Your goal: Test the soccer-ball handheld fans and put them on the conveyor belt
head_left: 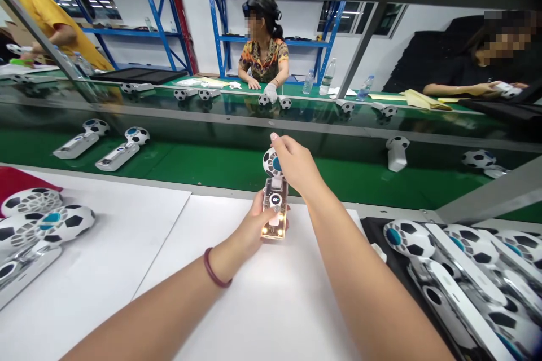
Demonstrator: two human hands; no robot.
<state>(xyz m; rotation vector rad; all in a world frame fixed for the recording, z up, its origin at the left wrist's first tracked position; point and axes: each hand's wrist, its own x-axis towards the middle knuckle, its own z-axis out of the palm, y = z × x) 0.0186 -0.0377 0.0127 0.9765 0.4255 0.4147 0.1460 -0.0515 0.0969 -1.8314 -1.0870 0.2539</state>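
The green work surface spreads across the far side, at 12 o'clock from the hands, and the white worktop fills the near side toward 6 o'clock, with bare room at 8 o'clock beyond the left wrist. A black tray crowded with ball-headed devices sits at 4 o'clock, its near-side rim close to the right forearm, so room is tighter there; another group of devices lies at 9 o'clock, well apart. The handheld device is centred above the boundary between the white and green surfaces, its long axis running from 12 to 6 o'clock, ball end away from the person. The left hand comes in from 7 o'clock and is wrapped around the clear handle, thumb on its front. The right hand, arriving from 5 o'clock, is the nearer one to the ball head; its curled fingers touch the ball's 1 o'clock side, though whether they pinch it cannot be told. The small round display faces up between the two hands, lit.
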